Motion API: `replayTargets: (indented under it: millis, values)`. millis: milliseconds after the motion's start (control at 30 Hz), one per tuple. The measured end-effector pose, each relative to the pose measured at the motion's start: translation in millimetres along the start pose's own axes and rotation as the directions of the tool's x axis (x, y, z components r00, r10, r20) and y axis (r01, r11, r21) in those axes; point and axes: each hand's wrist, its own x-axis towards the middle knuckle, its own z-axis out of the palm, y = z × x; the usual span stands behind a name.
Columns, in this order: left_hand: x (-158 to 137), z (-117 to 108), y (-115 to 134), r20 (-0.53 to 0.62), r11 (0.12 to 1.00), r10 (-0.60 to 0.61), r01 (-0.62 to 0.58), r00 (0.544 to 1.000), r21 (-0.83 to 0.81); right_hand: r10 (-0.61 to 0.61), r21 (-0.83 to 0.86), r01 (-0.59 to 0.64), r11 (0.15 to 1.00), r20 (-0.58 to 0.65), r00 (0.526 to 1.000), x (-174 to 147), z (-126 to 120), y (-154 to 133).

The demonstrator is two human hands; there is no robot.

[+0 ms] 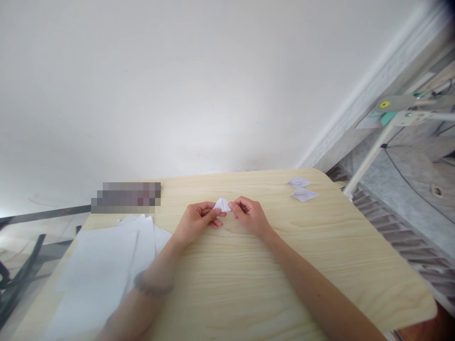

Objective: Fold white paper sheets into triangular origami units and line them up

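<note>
A small white piece of folded paper [222,204], roughly triangular with a crease down its middle, is held up between both hands above the table. My left hand [202,219] pinches its left side between thumb and fingers. At its right corner, my right hand [249,213] grips it with thumb and index finger, the other fingers curled. Two white folded paper pieces, a farther one [299,182] and a nearer one [304,194], lie to the right. Both are diamond-shaped.
Loose white paper sheets [103,255] overlap on the left of the wooden table [227,293], partly under my left forearm. A pixelated, blurred-out item [124,195] is at the back left. Beyond the back edge rises a white wall [199,85]. A white metal frame [371,156] stands to the right.
</note>
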Motion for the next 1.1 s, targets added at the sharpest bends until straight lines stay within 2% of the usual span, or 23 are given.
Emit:
replayTargets:
  millis: [333,567,767,967,1100]
  values:
    - [0.3,-0.4,-1.4,0.010,0.998,0.024,-0.024,1.000,0.051,-0.107,-0.088,0.117,0.989,0.111,0.988,-0.3,-1.9,-5.4]
    - [-0.4,-0.5,0.7,0.018,0.999,0.010,-0.011,1.000,0.045,-0.088,-0.061,0.097,0.993,0.125,0.988,-1.0,-2.2,-4.1]
    - [-2.2,-0.4,4.1,0.026,0.997,0.018,-0.020,1.000,0.068,-0.094,-0.065,0.109,0.992,0.201,0.975,-1.6,-2.4,-5.3]
    - [-0.5,1.6,0.2,-0.029,0.998,0.050,-0.049,0.998,0.047,-0.082,-0.053,0.091,0.994,0.156,0.984,-2.1,-1.4,-7.0]
    - [0.9,-0.4,-4.2,0.008,0.999,0.025,-0.025,1.000,-0.029,-0.072,-0.076,0.077,0.994,0.066,0.995,-2.1,-1.3,-6.3]
